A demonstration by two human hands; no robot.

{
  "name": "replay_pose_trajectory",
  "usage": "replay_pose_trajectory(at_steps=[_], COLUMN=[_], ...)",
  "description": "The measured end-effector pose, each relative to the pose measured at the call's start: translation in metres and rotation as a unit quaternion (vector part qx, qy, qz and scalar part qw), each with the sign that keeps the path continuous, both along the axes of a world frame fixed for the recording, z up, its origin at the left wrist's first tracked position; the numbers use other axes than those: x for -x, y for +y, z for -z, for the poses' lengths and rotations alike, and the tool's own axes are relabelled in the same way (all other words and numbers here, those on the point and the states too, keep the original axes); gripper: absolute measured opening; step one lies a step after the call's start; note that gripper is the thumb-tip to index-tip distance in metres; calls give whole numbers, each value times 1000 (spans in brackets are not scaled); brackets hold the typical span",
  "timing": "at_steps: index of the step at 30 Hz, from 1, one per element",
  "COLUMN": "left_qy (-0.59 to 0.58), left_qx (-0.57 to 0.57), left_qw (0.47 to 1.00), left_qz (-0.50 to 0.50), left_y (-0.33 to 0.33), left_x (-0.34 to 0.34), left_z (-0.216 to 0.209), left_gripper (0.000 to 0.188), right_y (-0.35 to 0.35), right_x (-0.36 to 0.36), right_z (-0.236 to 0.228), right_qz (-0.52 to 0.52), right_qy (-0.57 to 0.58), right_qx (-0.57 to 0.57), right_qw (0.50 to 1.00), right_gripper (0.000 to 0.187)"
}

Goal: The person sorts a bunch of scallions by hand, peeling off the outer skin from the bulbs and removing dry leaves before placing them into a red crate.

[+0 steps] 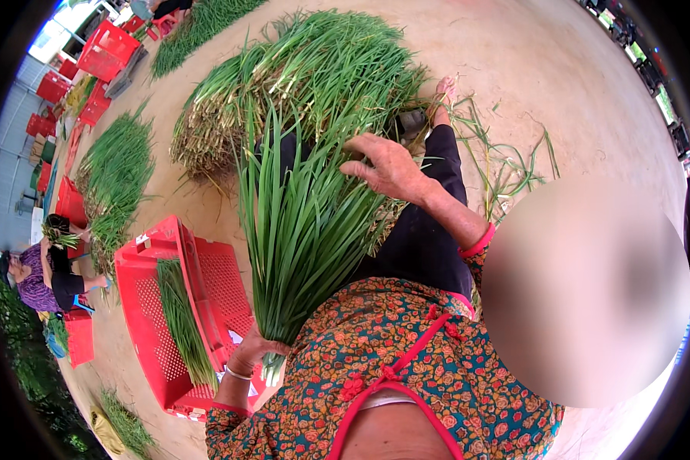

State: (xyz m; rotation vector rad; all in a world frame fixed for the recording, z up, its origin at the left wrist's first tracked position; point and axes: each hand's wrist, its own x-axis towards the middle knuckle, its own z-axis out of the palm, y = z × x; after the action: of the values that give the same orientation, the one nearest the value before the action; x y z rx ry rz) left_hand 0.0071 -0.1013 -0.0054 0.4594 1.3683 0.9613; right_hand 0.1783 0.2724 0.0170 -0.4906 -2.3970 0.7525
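Observation:
My left hand (254, 349) is wrapped round the pale stem ends of a big bunch of garlic chives (303, 230). The long flat green leaves fan out away from me, over my lap. At the right side of the leaves is my right hand (391, 167), its thumb and fingers apart, with nothing gripped between them. Whether its fingertips touch the leaves I cannot tell. Beyond the bunch lies a large heap of loose chives (337, 65), roots and pale stems toward the left.
Left of me stands a red plastic crate (149, 307) holding a smaller bundle of chives (184, 326). Another chive pile (115, 172) lies farther left. Stray leaves (514, 172) litter the floor at right. A person (38, 280) sits at far left near stacked red crates (106, 50).

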Motion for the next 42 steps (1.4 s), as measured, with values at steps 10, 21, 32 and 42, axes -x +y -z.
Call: replay_pose_trajectory(at_steps=[10,21,32,42], left_qy=[22,53,69,-31], left_qx=[3,-13,-24,23], left_qw=[1000,999,997,999], left_qz=[-4,3,28,-21], left_y=[4,0,2,-26], left_x=[-9,-13,-11,5], left_z=[-10,-6,0,16], left_gripper=[63,56,61,79], right_y=[-11,-15,-7,45], right_x=[9,52,56,-61], right_z=[4,-80,-22,-48], right_qz=[56,-81,40,203], right_qy=[98,64,-53,-26], right_qx=[267,364,-176,-70], right_qw=[957,926,982,976], right_gripper=[16,23,7,29])
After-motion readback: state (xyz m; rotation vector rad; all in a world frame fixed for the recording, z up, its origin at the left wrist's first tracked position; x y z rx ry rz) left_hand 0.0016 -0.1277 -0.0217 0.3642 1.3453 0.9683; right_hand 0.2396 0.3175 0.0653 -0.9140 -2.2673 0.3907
